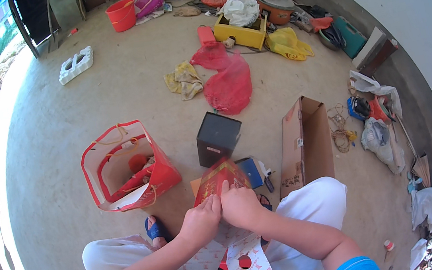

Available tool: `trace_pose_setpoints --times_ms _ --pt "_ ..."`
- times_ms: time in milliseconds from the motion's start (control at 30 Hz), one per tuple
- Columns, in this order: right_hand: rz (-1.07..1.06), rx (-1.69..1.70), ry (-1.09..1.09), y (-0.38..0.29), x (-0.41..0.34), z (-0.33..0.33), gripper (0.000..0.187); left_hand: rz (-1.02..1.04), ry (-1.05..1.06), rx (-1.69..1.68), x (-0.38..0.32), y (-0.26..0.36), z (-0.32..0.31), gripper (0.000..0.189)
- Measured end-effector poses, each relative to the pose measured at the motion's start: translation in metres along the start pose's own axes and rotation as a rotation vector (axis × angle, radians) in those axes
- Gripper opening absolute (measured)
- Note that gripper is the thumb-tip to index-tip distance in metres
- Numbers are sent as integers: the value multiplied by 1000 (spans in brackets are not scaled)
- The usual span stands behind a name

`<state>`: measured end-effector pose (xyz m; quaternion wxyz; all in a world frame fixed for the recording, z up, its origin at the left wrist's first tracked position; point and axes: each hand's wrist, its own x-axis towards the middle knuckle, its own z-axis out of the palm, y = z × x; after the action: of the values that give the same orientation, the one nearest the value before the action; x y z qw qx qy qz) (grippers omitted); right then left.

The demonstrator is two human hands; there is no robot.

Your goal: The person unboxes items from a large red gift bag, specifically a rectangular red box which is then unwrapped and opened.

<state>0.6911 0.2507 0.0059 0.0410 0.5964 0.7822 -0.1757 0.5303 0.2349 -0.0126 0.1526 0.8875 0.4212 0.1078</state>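
Between my knees is a red cardboard box (225,172) with gold printing. On its near end lie my left hand (200,220) and my right hand (240,205), side by side and gripping it; the right index finger stretches along the top. My hands hide the near edge. Below them, over my lap, hang white printed card flaps (204,263), one with a round hole (254,256). Just beyond the red box stands a black box (218,136). A blue box (251,172) and a dark marker-like object (269,184) lie to its right.
A red gift bag (160,162) with items inside stands at left. An open tall cardboard carton (294,147) is at right. Ahead lie a red plastic bag (229,89), a yellow cloth (187,81) and a yellow crate (239,35). Clutter, including tangled cord (339,128), lines the right wall.
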Motion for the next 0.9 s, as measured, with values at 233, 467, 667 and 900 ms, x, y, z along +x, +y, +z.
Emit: trace_pose_setpoints --times_ms 233,467,667,900 --pt "-144 255 -255 20 -11 -1 28 229 -175 109 -5 -6 -21 33" --pt "-171 456 -390 17 -25 -20 35 349 -94 167 -19 -5 -43 34" --pt "-205 423 -397 16 -30 -32 45 462 137 169 -16 -6 -55 26" --pt "-239 439 -415 24 -35 -31 56 521 155 121 -18 -6 -62 35"
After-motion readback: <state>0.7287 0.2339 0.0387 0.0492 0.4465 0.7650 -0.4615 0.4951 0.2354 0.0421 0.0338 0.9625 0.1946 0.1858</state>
